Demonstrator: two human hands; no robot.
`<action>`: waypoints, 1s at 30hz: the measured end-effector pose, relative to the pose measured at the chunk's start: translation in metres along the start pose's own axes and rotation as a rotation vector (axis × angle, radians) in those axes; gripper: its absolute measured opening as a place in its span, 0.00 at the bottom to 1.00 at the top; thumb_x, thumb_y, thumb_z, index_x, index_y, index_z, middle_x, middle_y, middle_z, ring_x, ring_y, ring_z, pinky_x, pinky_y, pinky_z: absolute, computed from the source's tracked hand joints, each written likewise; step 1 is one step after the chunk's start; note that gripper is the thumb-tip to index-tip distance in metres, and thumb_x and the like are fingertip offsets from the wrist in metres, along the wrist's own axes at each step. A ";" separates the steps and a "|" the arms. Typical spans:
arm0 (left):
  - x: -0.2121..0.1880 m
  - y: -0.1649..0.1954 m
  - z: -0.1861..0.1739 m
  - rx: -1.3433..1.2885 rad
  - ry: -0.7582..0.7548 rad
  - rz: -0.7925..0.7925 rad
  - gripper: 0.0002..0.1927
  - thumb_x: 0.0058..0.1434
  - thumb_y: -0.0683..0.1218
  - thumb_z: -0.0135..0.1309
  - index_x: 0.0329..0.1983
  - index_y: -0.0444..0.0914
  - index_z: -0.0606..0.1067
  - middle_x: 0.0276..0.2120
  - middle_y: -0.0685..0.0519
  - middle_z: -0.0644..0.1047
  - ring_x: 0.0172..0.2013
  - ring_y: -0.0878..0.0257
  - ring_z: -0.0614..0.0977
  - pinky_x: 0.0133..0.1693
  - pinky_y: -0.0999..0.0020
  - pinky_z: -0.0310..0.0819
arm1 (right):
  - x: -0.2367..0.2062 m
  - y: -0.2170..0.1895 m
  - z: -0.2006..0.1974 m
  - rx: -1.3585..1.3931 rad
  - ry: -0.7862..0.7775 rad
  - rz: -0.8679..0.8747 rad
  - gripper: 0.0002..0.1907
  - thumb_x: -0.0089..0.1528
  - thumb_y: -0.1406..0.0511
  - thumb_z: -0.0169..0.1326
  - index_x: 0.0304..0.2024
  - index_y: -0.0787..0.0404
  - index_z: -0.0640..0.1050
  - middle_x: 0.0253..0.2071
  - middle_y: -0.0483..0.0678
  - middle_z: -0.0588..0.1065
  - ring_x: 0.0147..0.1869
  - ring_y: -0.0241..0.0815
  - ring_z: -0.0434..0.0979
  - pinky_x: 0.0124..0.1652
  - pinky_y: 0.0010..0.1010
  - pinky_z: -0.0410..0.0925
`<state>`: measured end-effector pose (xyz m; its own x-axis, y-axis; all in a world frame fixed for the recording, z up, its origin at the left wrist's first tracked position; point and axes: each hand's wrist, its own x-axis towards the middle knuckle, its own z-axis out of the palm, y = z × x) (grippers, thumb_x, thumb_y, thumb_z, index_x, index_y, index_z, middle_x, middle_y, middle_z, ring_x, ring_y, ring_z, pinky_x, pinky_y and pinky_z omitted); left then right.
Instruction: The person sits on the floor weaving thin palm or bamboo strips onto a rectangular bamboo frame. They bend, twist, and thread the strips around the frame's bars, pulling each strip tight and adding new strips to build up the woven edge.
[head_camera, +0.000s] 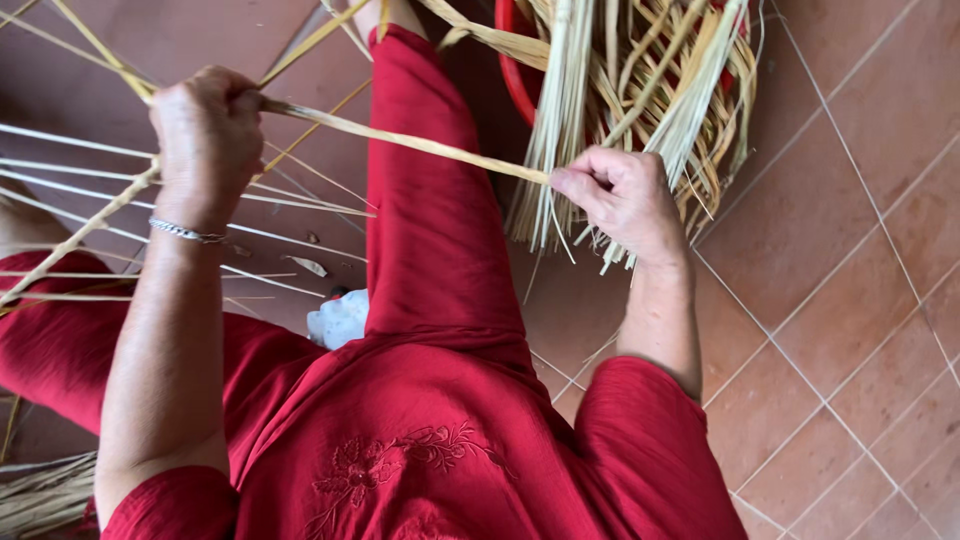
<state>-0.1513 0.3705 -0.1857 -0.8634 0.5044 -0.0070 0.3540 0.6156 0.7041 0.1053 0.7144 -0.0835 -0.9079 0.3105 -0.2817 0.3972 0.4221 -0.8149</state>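
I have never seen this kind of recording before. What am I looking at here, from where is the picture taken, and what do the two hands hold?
There is no machine here: a person in red clothes works with two bare hands. The single picture comes from a camera worn on the person's head, looking down, so you see the arms from above.

The left hand, with a thin silver bracelet on the wrist, grips one end of a long flat straw-coloured strip. The right hand pinches the other end between its fingers, so the strip is stretched between them over the red-clad leg.

On the reddish tiled floor stands a red-rimmed basket full of similar pale strips and thin sticks. More thin strips fan out near the left hand. A small white object lies by the leg; what it is, I cannot tell.
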 end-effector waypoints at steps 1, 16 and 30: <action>0.002 0.002 0.001 -0.017 -0.021 0.001 0.04 0.76 0.36 0.57 0.44 0.31 0.81 0.31 0.43 0.82 0.26 0.58 0.85 0.26 0.66 0.79 | -0.009 0.009 -0.010 -0.039 0.001 0.025 0.08 0.65 0.65 0.63 0.34 0.64 0.83 0.21 0.41 0.75 0.22 0.25 0.71 0.20 0.19 0.61; 0.007 0.000 0.022 -0.366 -0.110 -0.180 0.19 0.65 0.28 0.48 0.59 0.29 0.73 0.39 0.42 0.81 0.24 0.63 0.82 0.19 0.70 0.78 | 0.058 0.017 0.102 -0.031 0.110 -0.540 0.08 0.63 0.71 0.64 0.44 0.64 0.80 0.46 0.50 0.80 0.52 0.49 0.80 0.54 0.37 0.72; 0.022 0.003 0.005 -0.341 -0.116 -0.237 0.19 0.63 0.30 0.49 0.57 0.31 0.71 0.37 0.44 0.80 0.22 0.60 0.83 0.16 0.67 0.78 | 0.204 -0.021 0.244 0.580 -0.281 -0.052 0.08 0.64 0.66 0.61 0.39 0.65 0.84 0.35 0.44 0.83 0.39 0.30 0.81 0.41 0.25 0.77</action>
<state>-0.1681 0.3862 -0.1872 -0.8536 0.4498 -0.2629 -0.0053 0.4970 0.8677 -0.1210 0.5607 -0.2477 -0.9557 0.0337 -0.2924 0.2864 -0.1228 -0.9502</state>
